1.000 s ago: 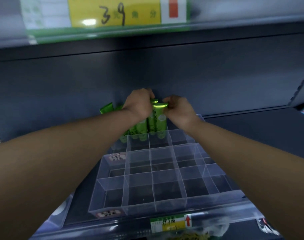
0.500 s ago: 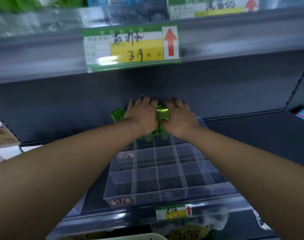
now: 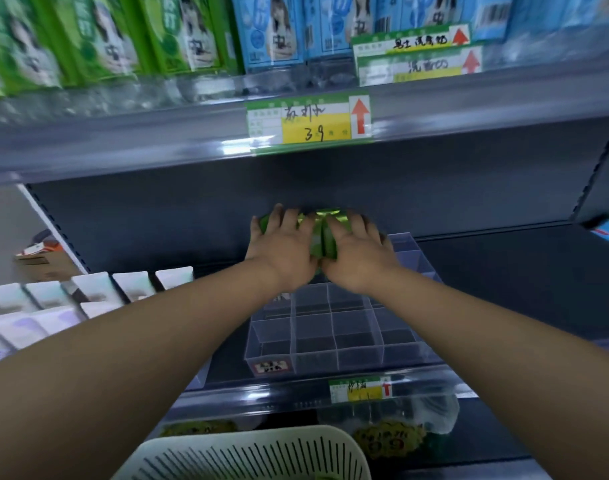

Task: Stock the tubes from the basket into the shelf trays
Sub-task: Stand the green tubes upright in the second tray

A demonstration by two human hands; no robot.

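A cluster of green tubes (image 3: 322, 237) stands in the rear row of a clear plastic divided tray (image 3: 334, 337) on a dark metal shelf (image 3: 504, 275). The left hand (image 3: 282, 247) and right hand (image 3: 360, 258) lie flat on them, side by side. A pale slotted plastic basket (image 3: 254, 452) sits below, in front; white cartons (image 3: 123, 285) stand left of the tray.

Grey shelf rail (image 3: 123, 147) above a dark back panel (image 3: 140, 223).
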